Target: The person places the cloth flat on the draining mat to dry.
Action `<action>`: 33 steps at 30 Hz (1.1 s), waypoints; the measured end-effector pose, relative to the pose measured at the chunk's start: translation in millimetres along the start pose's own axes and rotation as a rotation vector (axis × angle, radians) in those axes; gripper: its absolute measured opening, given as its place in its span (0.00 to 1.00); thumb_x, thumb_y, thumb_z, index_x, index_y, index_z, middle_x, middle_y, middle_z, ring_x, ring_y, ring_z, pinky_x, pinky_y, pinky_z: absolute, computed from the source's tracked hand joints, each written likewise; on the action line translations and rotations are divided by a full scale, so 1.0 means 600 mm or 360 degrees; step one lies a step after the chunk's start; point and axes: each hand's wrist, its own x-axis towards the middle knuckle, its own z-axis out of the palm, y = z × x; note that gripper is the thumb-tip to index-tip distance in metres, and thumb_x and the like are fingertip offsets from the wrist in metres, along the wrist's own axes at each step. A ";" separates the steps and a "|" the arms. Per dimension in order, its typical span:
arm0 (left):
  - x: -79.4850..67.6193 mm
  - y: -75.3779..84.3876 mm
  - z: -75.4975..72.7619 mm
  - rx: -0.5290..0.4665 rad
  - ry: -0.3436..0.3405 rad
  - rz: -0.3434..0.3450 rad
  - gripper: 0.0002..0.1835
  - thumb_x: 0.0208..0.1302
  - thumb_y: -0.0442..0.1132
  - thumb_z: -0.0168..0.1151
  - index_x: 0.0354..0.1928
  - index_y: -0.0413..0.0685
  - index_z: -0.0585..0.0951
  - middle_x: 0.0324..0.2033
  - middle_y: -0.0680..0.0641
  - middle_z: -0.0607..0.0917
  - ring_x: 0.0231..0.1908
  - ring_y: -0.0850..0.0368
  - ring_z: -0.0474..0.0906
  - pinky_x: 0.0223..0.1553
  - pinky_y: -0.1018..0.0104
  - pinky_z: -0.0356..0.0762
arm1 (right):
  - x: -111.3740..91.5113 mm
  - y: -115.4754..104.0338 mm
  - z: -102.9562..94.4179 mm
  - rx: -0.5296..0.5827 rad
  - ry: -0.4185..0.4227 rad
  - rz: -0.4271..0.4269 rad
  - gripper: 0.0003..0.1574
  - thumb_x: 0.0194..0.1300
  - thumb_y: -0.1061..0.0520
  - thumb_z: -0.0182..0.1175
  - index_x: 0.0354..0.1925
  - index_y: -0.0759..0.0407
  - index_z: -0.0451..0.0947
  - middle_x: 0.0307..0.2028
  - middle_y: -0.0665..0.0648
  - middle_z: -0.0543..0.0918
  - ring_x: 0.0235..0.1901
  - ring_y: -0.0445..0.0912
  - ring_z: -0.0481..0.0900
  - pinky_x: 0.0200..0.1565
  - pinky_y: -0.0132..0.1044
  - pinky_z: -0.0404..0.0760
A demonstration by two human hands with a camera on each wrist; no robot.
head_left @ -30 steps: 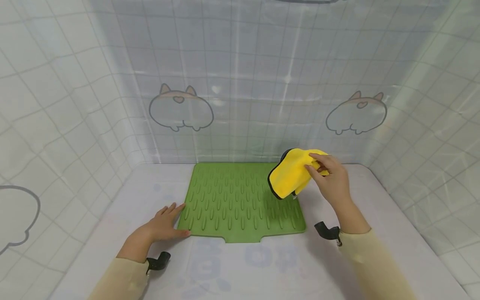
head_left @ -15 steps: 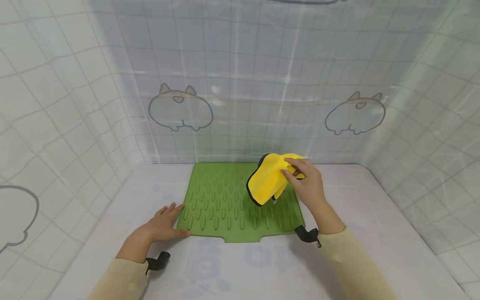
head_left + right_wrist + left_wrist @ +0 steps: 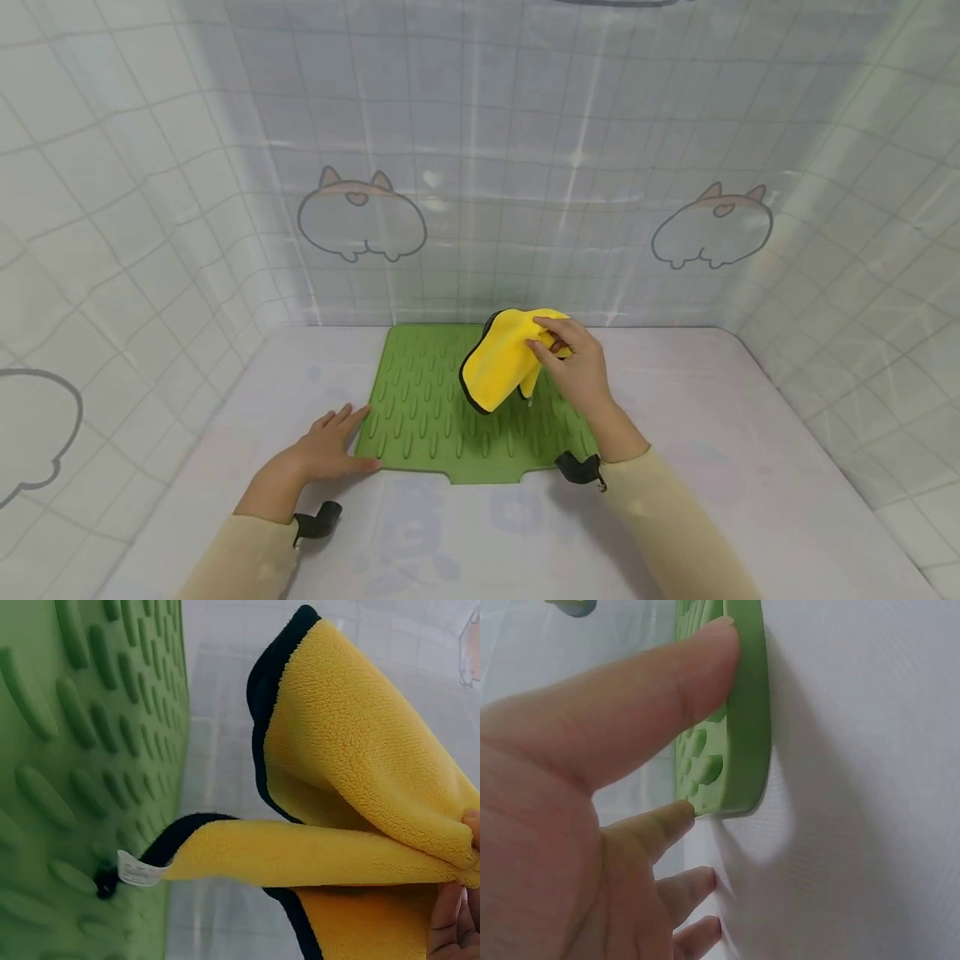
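A yellow cloth (image 3: 498,358) with black edging hangs from my right hand (image 3: 581,367), which pinches it between thumb and fingertips. It hangs over the green ridged mat (image 3: 420,417). In the right wrist view the yellow cloth (image 3: 360,735) is fuzzy, and a small white tag (image 3: 139,870) shows at its lower end, close over the mat's ridges. My left hand (image 3: 322,450) lies at the mat's near left corner, fingers spread. In the left wrist view its thumb overlaps the mat's edge (image 3: 746,750), and the index fingertip is right at the corner.
The mat lies flat on a white table surface (image 3: 660,500) with faint printed patterns. White grid-patterned sheeting (image 3: 525,167) stands behind the table and along both sides. A black wrist camera mount (image 3: 577,468) is near the mat's front right corner.
My right hand has carried the yellow cloth leftward, from over the mat's right side to nearer its middle. My left hand has stayed in place at the mat's corner.
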 end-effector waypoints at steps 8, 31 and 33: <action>-0.002 0.002 -0.002 -0.0002 0.0012 -0.0010 0.57 0.54 0.64 0.71 0.76 0.39 0.58 0.73 0.24 0.53 0.70 0.18 0.46 0.60 0.21 0.55 | -0.007 0.010 0.050 0.0015 -0.0185 0.0188 0.20 0.64 0.59 0.70 0.54 0.60 0.84 0.44 0.59 0.83 0.35 0.49 0.81 0.38 0.41 0.84; -0.002 -0.002 0.000 -0.0048 0.0009 0.0011 0.59 0.54 0.68 0.68 0.77 0.38 0.57 0.73 0.24 0.52 0.70 0.18 0.44 0.61 0.21 0.52 | -0.047 0.039 0.075 -0.0263 -0.0893 0.0670 0.17 0.65 0.54 0.69 0.52 0.55 0.84 0.40 0.50 0.84 0.35 0.42 0.78 0.35 0.35 0.80; -0.002 -0.003 0.002 -0.0041 0.0018 0.0015 0.58 0.54 0.67 0.69 0.76 0.37 0.58 0.73 0.23 0.53 0.70 0.18 0.45 0.61 0.21 0.53 | -0.048 0.040 0.073 -0.0246 -0.0906 0.0686 0.18 0.66 0.54 0.69 0.53 0.55 0.83 0.41 0.51 0.84 0.36 0.43 0.78 0.37 0.36 0.80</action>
